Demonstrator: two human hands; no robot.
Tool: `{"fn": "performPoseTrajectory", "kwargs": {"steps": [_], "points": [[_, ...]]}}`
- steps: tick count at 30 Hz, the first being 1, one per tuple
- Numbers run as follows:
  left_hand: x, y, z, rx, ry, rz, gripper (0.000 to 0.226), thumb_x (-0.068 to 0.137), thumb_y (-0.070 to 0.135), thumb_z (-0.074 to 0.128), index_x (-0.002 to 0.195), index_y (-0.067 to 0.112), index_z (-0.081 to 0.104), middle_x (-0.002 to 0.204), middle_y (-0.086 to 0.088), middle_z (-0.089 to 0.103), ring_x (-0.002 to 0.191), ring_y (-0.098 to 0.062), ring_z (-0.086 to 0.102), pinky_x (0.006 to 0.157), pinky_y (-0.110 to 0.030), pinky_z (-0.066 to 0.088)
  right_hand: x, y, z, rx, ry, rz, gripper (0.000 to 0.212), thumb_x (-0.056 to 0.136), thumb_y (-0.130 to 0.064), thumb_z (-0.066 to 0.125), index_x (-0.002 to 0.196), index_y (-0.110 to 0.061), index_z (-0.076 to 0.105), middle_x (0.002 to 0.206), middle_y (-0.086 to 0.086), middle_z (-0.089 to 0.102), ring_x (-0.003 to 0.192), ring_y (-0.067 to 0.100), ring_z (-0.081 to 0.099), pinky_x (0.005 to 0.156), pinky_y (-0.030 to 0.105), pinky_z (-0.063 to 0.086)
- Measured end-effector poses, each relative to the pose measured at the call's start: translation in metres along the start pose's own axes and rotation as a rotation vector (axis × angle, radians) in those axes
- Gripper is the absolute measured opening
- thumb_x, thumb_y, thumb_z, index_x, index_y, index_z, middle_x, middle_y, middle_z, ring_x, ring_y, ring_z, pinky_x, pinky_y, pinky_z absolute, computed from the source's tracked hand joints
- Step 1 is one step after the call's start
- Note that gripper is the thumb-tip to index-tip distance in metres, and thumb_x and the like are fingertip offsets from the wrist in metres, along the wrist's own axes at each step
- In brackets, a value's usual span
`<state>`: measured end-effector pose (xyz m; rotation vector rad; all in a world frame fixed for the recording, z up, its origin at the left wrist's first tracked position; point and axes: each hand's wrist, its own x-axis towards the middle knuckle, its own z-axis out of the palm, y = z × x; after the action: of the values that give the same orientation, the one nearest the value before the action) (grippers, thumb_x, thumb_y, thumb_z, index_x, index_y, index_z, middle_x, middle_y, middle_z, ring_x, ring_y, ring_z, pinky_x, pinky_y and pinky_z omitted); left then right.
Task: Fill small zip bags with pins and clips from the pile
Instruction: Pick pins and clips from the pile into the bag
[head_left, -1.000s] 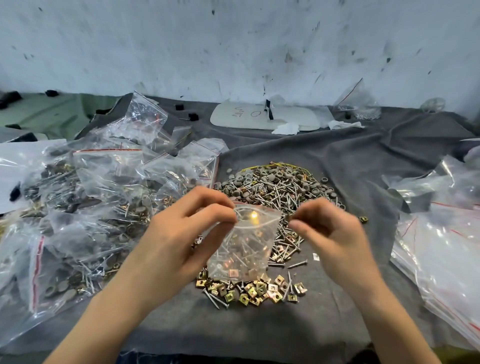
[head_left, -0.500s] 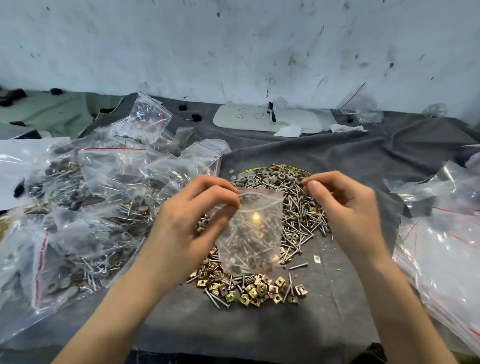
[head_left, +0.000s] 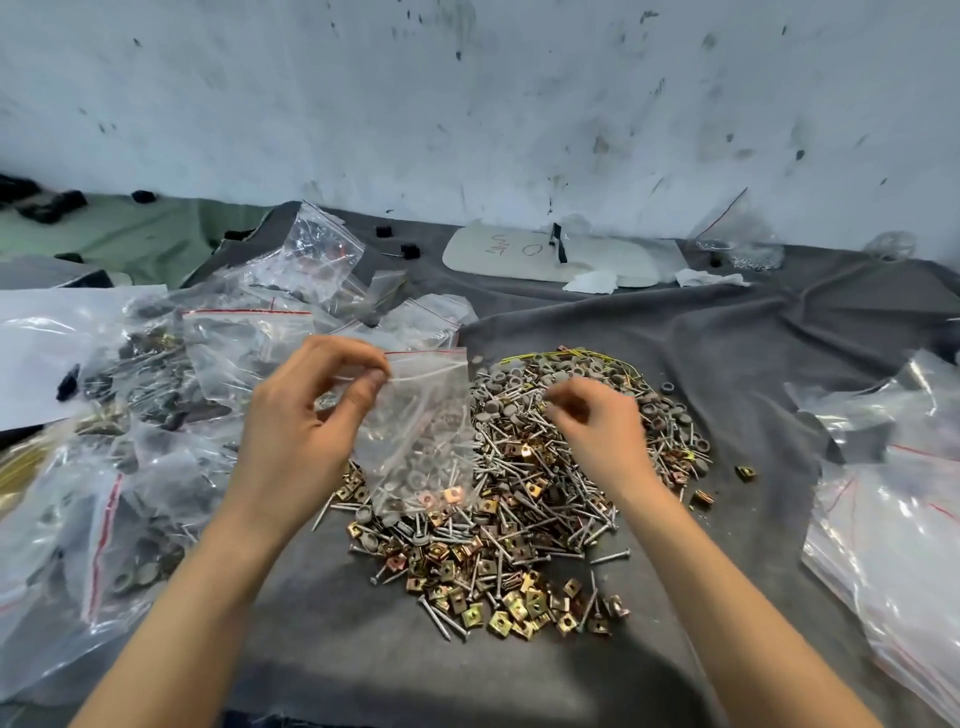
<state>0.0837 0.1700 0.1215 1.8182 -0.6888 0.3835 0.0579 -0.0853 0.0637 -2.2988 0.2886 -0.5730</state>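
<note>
A grey cloth (head_left: 727, 364) covers most of the bench. On its left side lies a wide heap of filled zip bags (head_left: 156, 415), clear plastic with red seal lines, dark hardware showing through. A stack of empty zip bags (head_left: 883, 545) lies along the right edge. Between them, in the middle of the cloth, spreads the pile (head_left: 519, 519): grey round caps at the far side, silver pins through the centre, brass square clips at the near side. A white board (head_left: 519, 254) with writing on it lies at the back by the wall. The zip bag (head_left: 426, 431) being filled hangs upright over the pile's near-left part, with pins, caps and a few clips already in its bottom. The left hand (head_left: 301, 431) holds it, its fingers (head_left: 358, 364) pinching the top left corner just under the red seal. The right hand (head_left: 602, 431) is over the pile just right of the bag, apart from it, fingers curled downward and blurred; whether they grasp anything cannot be told. Two stray clips (head_left: 744, 472) lie right of the pile.
</note>
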Motion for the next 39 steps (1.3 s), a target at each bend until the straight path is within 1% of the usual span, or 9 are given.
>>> {"fn": "performPoseTrajectory", "kwargs": {"steps": [3,5,8,14,19,24,29,35,39], "points": [[0.004,-0.008,-0.001,-0.029,0.012,-0.078,0.014,0.092,0.011,0.060,0.092,0.025,0.063,0.101,-0.003,0.065,0.099,-0.022,0.066,0.084,-0.051,0.056,0.032,-0.022,0.023,-0.301,-0.243,-0.156,0.018,0.090,-0.008,0.059,0.106,-0.011,0.068,0.107,0.006,0.065,0.099,0.022,0.058,0.089,0.033,0.046],[0.009,-0.010,-0.002,-0.090,-0.010,-0.160,0.018,0.094,0.009,0.058,0.090,0.026,0.063,0.101,-0.004,0.066,0.097,-0.019,0.068,0.082,-0.044,0.059,0.046,-0.026,0.037,-0.518,-0.375,-0.193,0.022,0.091,-0.004,0.052,0.109,-0.009,0.064,0.113,0.010,0.062,0.105,0.027,0.056,0.089,0.036,0.045],[0.018,-0.014,-0.005,-0.141,-0.040,-0.232,0.018,0.095,0.008,0.056,0.088,0.024,0.062,0.099,0.000,0.066,0.094,-0.014,0.069,0.077,-0.029,0.060,0.056,-0.024,0.046,-0.642,-0.401,-0.193,0.018,0.090,-0.004,0.051,0.106,-0.007,0.060,0.111,0.013,0.062,0.103,0.031,0.057,0.086,0.038,0.048],[0.022,-0.020,-0.011,-0.103,-0.084,-0.260,0.022,0.094,0.004,0.054,0.087,0.024,0.058,0.097,0.000,0.065,0.098,-0.019,0.066,0.083,-0.031,0.057,0.060,-0.029,0.054,-0.571,-0.419,-0.084,0.023,0.086,-0.001,0.054,0.108,-0.007,0.057,0.112,0.017,0.062,0.102,0.033,0.058,0.087,0.040,0.049],[0.017,-0.024,-0.015,-0.093,-0.089,-0.249,0.022,0.094,0.003,0.056,0.086,0.023,0.060,0.096,-0.001,0.065,0.096,-0.019,0.067,0.083,-0.032,0.058,0.067,-0.037,0.055,-0.577,-0.460,0.030,0.035,0.084,-0.016,0.067,0.114,-0.001,0.055,0.116,0.016,0.059,0.107,0.031,0.055,0.080,0.032,0.043],[0.012,-0.026,-0.018,-0.074,-0.101,-0.219,0.022,0.094,0.003,0.057,0.087,0.024,0.061,0.093,0.002,0.067,0.094,-0.017,0.069,0.086,-0.036,0.058,0.072,-0.036,0.056,-0.552,-0.435,0.064,0.016,0.084,0.001,0.057,0.099,-0.001,0.063,0.104,0.015,0.063,0.093,0.030,0.059,0.076,0.035,0.049],[0.009,-0.023,-0.022,-0.016,-0.123,-0.130,0.017,0.092,0.004,0.060,0.090,0.021,0.064,0.094,0.003,0.068,0.093,-0.017,0.068,0.090,-0.042,0.055,0.080,-0.038,0.055,-0.624,-0.450,0.054,0.022,0.085,0.005,0.050,0.099,-0.004,0.064,0.100,0.013,0.065,0.083,0.025,0.059,0.070,0.032,0.048],[0.005,-0.023,-0.025,0.109,-0.109,-0.018,0.009,0.090,0.005,0.064,0.094,0.013,0.068,0.099,0.003,0.067,0.094,-0.007,0.063,0.087,-0.036,0.054,0.084,-0.042,0.045,-0.510,-0.345,0.024,0.008,0.084,-0.009,0.065,0.091,-0.011,0.062,0.096,0.010,0.066,0.088,0.026,0.063,0.079,0.037,0.052],[0.004,-0.017,-0.023,0.222,-0.169,0.118,0.009,0.089,0.007,0.064,0.094,0.013,0.068,0.103,0.002,0.065,0.095,-0.008,0.062,0.086,-0.030,0.054,0.071,-0.085,0.020,0.116,-0.199,-0.176,0.016,0.080,-0.005,0.072,0.080,-0.018,0.063,0.080,0.001,0.070,0.078,0.018,0.067,0.073,0.024,0.056]]}}
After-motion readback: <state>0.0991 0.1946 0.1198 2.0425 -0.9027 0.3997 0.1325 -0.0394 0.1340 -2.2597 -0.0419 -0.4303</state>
